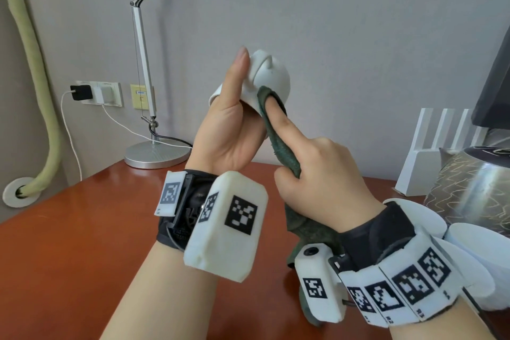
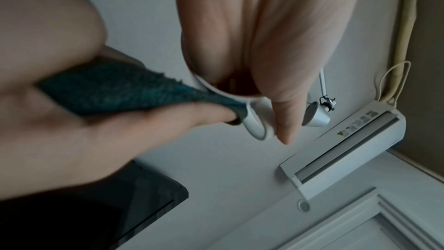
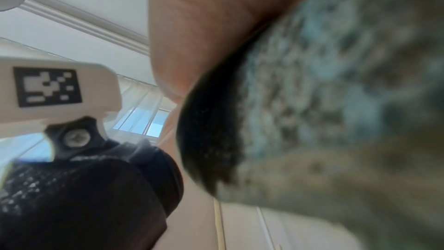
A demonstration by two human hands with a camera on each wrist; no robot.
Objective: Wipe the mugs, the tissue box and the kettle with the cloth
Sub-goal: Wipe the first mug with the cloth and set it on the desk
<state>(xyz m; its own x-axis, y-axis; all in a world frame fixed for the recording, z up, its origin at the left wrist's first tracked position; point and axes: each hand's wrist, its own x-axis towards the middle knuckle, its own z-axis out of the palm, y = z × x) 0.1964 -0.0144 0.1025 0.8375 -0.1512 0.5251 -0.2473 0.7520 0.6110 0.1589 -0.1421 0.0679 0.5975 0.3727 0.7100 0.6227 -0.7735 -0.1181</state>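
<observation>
Above the table my left hand (image 1: 229,124) grips a white mug (image 1: 271,74), tilted, with the thumb lying up along its side. My right hand (image 1: 317,171) holds a dark green cloth (image 1: 281,146); its straight index finger presses the cloth against the mug's wall near the handle. The cloth's tail hangs below the right wrist. In the left wrist view the mug's rim and handle (image 2: 257,121) meet the cloth (image 2: 120,90). The cloth (image 3: 324,102) fills the right wrist view, blurred. A patterned steel kettle (image 1: 474,193) stands at the right, with more white mugs (image 1: 474,248) in front of it.
The red-brown table (image 1: 82,229) carries a desk lamp base (image 1: 154,156) at the back. Wall sockets with chargers (image 1: 96,92) and trailing cables lie behind it. A white slotted object (image 1: 430,157) and a dark monitor (image 1: 494,77) stand at the right.
</observation>
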